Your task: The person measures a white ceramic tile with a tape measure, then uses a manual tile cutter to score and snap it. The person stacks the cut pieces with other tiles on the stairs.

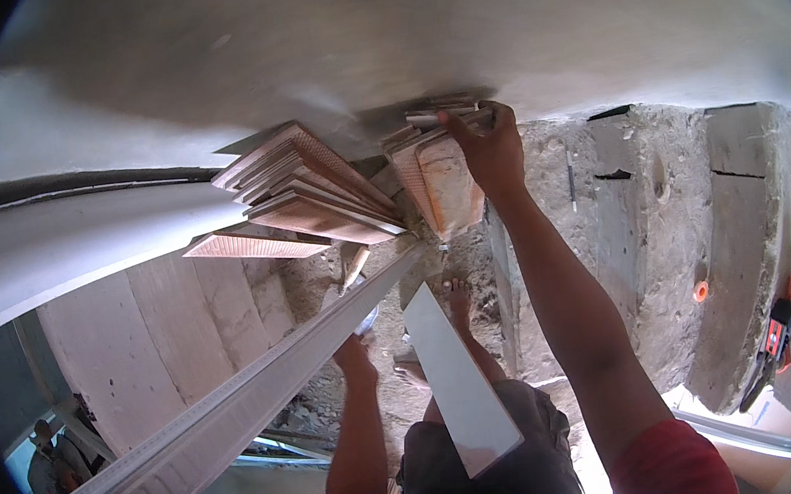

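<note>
My right hand point(496, 151) reaches forward to a small stack of tile pieces leaning at the wall, its thumb and fingers closed over the top edge of the front tile point(450, 181), whose face is smeared pale and orange. Below the long pale beam point(265, 391) is my left hand point(354, 353); the beam hides its fingers, and what they hold cannot be made out. Close by, a wooden handle point(356, 267) sticks up past the beam, near a whitish item point(368, 318). A white cut tile point(462, 382) lies over my thighs.
Several cut tiles point(309, 184) lean in a fanned stack at the wall. Rough concrete steps point(652, 245) run to the right, with an orange ring point(700, 291) and an orange-black tool point(777, 338) on them. Paler steps point(130, 339) lie left. Another person point(54, 457) shows at far left.
</note>
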A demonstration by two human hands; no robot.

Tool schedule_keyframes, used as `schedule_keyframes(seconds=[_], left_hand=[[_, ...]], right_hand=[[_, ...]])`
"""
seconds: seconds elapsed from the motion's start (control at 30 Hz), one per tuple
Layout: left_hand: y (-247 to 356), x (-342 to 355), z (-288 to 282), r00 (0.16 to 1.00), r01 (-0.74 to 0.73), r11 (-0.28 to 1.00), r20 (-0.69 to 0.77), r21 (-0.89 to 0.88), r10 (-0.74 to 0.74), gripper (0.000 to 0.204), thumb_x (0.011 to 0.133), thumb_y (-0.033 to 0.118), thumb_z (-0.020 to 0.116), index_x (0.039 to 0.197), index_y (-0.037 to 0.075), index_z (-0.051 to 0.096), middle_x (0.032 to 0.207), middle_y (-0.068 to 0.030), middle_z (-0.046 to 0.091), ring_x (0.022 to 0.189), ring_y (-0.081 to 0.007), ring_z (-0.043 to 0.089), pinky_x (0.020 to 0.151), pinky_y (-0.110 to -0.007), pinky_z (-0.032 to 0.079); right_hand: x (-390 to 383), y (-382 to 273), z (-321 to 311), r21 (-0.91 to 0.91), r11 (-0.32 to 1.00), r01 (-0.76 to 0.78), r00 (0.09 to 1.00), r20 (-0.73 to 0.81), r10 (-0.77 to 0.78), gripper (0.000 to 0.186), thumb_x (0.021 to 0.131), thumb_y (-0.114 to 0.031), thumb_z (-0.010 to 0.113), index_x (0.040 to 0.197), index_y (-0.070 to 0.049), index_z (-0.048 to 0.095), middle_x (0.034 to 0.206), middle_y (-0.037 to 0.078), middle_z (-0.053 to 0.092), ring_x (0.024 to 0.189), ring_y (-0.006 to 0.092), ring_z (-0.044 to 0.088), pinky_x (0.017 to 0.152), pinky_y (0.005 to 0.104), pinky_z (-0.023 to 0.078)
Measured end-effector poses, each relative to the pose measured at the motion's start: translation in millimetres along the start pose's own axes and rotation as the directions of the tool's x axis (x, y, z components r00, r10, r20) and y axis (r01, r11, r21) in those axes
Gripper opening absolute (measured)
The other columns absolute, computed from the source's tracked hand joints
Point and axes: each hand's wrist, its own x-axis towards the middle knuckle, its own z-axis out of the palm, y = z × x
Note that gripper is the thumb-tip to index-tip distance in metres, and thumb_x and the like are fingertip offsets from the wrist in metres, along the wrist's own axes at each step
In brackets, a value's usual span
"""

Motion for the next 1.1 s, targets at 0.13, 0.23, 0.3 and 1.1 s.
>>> schedule_keyframes(seconds=[0.13, 0.23, 0.3, 1.1], left_hand=[[-13, -93, 23, 0.942, -0.096, 0.955, 0.336, 0.279, -0.003, 0.010, 0.086, 0.012, 0.068, 0.087, 0.004, 0.063, 0.080, -0.0035, 0.061, 0.069, -0.0115, 0.060, 0.063, -0.025, 0.051], [12, -112, 81, 0.834, -0.492, 0.837, 0.406, 0.241, 0.373, 0.024, 0.085, 0.024, 0.074, 0.093, 0.004, 0.062, 0.093, -0.0055, 0.063, 0.085, -0.0131, 0.061, 0.072, -0.027, 0.050], [36, -94, 133, 0.813, -0.491, 0.871, 0.359, -0.004, 0.459, 0.035, 0.084, 0.021, 0.075, 0.106, 0.000, 0.058, 0.103, -0.0098, 0.060, 0.094, -0.0185, 0.059, 0.088, -0.033, 0.047], [13, -122, 202, 0.809, -0.588, 0.761, 0.220, 0.275, 0.545, 0.070, 0.068, 0.025, 0.086, 0.119, -0.001, 0.045, 0.112, -0.0180, 0.049, 0.106, -0.0347, 0.050, 0.090, -0.043, 0.041]], right_hand=[[-1, 12, 5, 0.066, 0.995, -0.071, 0.997, 0.037, 0.069, 0.067, 0.072, -0.043, 0.083, 0.105, 0.007, 0.054, 0.099, 0.021, 0.062, 0.090, 0.0312, 0.061, 0.081, 0.0389, 0.049], [-1, 16, 2, 0.142, 0.984, -0.107, 0.992, 0.084, 0.095, 0.064, 0.071, -0.041, 0.084, 0.100, 0.007, 0.054, 0.096, 0.019, 0.062, 0.085, 0.0268, 0.060, 0.077, 0.0365, 0.049], [2, 13, 0, 0.138, 0.977, -0.161, 0.982, 0.126, 0.144, 0.059, 0.072, -0.038, 0.085, 0.097, 0.006, 0.055, 0.090, 0.015, 0.064, 0.082, 0.0216, 0.060, 0.073, 0.0333, 0.049], [-99, 31, -73, 0.279, 0.942, -0.185, 0.975, 0.170, 0.141, 0.045, 0.083, -0.023, 0.078, 0.111, -0.005, 0.049, 0.110, 0.009, 0.050, 0.097, 0.0174, 0.052, 0.085, 0.0356, 0.048]])
